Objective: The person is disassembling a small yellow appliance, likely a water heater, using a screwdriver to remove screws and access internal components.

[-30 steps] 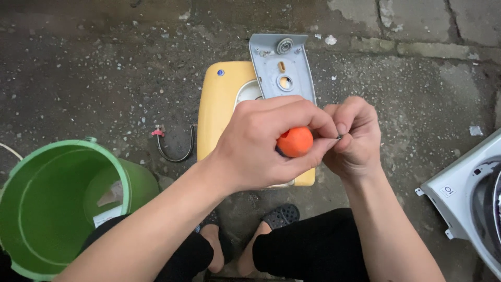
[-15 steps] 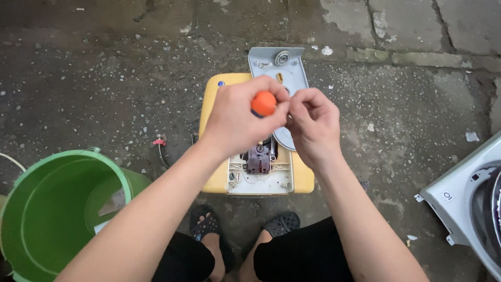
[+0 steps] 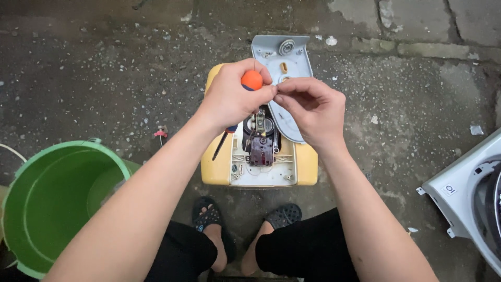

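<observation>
My left hand (image 3: pixel 227 102) is closed around a tool with a round orange knob (image 3: pixel 251 79) and holds it above an opened yellow appliance housing (image 3: pixel 219 167). My right hand (image 3: pixel 313 107) pinches its fingertips together right against my left fingers; what it pinches is too small to make out. Below both hands the housing shows a dark mechanism with wires (image 3: pixel 261 146). A grey cover plate (image 3: pixel 289 62) lies tilted over the housing's far right part. A thin dark screwdriver (image 3: pixel 222 143) rests on the housing's left side.
A green bucket (image 3: pixel 21 177) stands at my left knee. The corner of a white-grey machine panel (image 3: pixel 459 193) juts in at the right. A small red-tipped piece (image 3: pixel 160 133) lies on the rough concrete. My feet in black sandals (image 3: pixel 284 214) are just in front of the housing.
Both hands moved away from the camera toward the appliance's far end. This uncovers the open mechanism that they hid a second ago. The orange knob stays in my left hand.
</observation>
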